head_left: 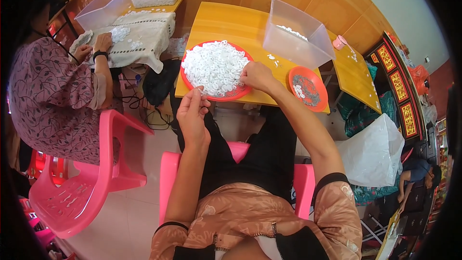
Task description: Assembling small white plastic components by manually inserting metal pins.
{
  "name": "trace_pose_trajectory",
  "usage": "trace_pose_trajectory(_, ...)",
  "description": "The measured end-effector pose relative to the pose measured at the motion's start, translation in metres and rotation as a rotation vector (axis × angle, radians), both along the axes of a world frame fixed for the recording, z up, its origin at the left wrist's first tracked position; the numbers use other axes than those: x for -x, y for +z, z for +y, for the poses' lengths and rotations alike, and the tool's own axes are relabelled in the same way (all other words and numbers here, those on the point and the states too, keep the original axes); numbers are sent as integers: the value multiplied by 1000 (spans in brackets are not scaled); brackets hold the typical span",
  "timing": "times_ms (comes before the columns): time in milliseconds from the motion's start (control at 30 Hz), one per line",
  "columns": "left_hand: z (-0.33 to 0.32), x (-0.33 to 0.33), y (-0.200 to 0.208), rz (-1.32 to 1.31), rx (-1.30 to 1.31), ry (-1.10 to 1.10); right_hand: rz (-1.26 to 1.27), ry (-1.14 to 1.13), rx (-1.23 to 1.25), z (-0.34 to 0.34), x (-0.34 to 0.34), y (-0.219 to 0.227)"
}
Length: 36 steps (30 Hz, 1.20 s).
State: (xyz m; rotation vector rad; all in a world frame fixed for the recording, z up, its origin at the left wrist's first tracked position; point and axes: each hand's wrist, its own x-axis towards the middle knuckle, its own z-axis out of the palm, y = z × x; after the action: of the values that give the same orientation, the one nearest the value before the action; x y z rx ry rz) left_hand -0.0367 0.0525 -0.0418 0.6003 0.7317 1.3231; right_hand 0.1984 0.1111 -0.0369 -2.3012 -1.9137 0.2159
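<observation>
A heap of small white ring-shaped plastic pieces (216, 67) fills a round red tray (233, 98) on the yellow table. Just off the tray's near left rim, my left hand (193, 115) pinches one small white plastic piece (201, 87) between thumb and fingertip. My right hand (259, 76) is at the tray's right rim, its curled fingers against the heap. What those fingers hold, if anything, is hidden. To the right of that hand lies an orange-red dish (321, 106) with small grey metal parts (314, 97) and several white pieces.
A clear plastic bin (298, 50) with some white pieces stands on the table's right side. Loose bits (273, 59) lie between bin and tray. At the left, another person (62, 96) handles white pieces on a cloth-covered table (149, 38). A white sack (373, 151) stands at the right.
</observation>
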Motion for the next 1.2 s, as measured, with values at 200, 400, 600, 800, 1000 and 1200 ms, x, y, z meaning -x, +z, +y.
trace_pose_trajectory(200, -1, -3, 2, -13, -2, -4, -61, 79, 56, 1, 4, 5)
trace_pose_trajectory(400, -1, -3, 2, -4, -7, -2, -77, 156, 121, -2, 13, 4)
trace_pose_trajectory(600, -2, -4, 2, -4, 2, -5, -203, 198, -79, -6, 18, -12)
trace_pose_trajectory(800, -1, -5, 1, -3, -6, -7, 408, 164, -173, -11, 4, -8)
trace_pose_trajectory(1000, -1, -10, -5, 19, 15, -59, 1021, -7, -143, -23, 3, -3)
trace_pose_trajectory(1200, -1, -16, -16, 88, -22, -207, 1478, -115, -51, -43, 21, 1)
